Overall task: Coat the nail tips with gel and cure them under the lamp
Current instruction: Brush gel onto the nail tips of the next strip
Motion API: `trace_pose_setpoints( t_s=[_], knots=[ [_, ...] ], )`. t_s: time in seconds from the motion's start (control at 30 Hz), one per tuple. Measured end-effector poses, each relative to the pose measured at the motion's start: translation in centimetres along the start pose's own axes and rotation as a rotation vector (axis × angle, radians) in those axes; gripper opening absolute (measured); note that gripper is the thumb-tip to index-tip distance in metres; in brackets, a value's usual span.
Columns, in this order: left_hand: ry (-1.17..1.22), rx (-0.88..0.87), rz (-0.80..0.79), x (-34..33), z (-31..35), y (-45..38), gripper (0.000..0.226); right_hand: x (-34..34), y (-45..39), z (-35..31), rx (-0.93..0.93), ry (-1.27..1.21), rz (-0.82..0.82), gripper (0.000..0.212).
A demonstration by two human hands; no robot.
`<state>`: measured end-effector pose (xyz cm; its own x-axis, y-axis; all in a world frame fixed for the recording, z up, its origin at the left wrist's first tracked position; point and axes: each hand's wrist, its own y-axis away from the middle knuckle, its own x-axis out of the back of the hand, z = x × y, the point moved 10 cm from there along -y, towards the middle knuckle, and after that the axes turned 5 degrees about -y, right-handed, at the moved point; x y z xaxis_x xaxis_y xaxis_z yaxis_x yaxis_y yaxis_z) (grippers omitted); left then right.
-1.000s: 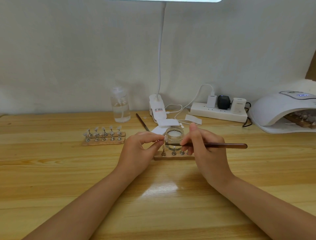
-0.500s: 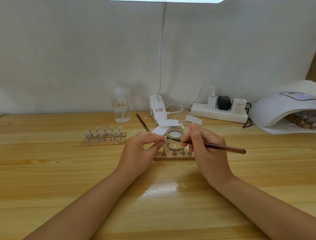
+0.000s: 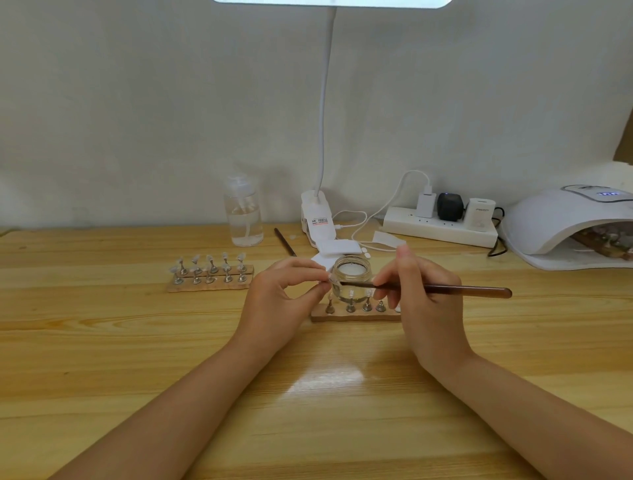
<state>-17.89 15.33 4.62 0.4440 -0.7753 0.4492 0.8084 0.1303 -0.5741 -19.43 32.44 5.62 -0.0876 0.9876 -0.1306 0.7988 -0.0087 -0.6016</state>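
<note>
Bright, even light from the desk lamp (image 3: 332, 1) at top centre leaves glare on the table (image 3: 329, 378); frame edges bow slightly.

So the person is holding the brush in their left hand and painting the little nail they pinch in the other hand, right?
Not quite. The head view shows the brush held in the right hand. The left hand pinches the little nail tip, and the brush end reaches across to it.
</note>
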Motion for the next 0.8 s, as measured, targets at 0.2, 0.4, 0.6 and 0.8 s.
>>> trace_pose_setpoints(
  t_s=[0.2,0.4,0.6,0.8],
  knots=[
    [0.038,0.048,-0.004,0.1,-0.3,0.1,0.023,-0.4,0.0,-0.5,0.088,0.112,-0.052,0.038],
    [0.010,0.031,-0.015,0.0,-0.2,0.1,0.016,-1.3,0.1,-0.8,0.150,0.223,-0.116,0.033],
    [0.004,0.010,-0.009,0.0,0.0,0.0,0.021,-1.8,0.3,-1.1,0.216,0.277,-0.152,0.033],
    [-0.012,0.015,-0.003,0.1,-0.1,0.0,0.025,-2.3,0.6,-1.5,0.271,0.283,-0.201,0.042]
  ],
)
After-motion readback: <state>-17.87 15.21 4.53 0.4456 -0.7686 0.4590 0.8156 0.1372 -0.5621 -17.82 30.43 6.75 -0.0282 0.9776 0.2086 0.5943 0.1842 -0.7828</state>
